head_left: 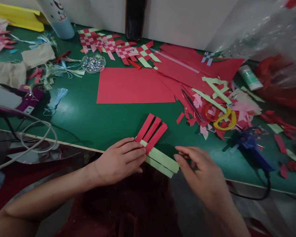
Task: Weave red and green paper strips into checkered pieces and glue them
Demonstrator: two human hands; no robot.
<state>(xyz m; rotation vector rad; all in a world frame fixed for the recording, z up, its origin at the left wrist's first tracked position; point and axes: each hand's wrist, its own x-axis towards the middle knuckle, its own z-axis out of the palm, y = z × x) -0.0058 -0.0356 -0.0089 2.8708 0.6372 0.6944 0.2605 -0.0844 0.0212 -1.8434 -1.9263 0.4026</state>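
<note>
My left hand [124, 159] is closed over a partly woven paper piece at the table's front edge, pressing on its woven part. Red paper strips [151, 130] stick up from the piece away from me, with gaps between them. Pale green paper strips [162, 160] run out from it to the right, slightly fanned. My right hand [201, 169] hovers beside the free ends of the green strips, thumb and forefinger apart with nothing between them. Its other fingers are curled and partly hidden. Much of the weave lies hidden under my left hand.
A red paper sheet [135, 86] lies ahead. Yellow-handled scissors [225, 120] rest among paper scraps to the right, near a blue glue gun [255, 148]. Finished woven pieces [113, 46] line the back, beside a dish of beads [93, 63]. Tassels [58, 98] and a bottle [59, 23] stand left.
</note>
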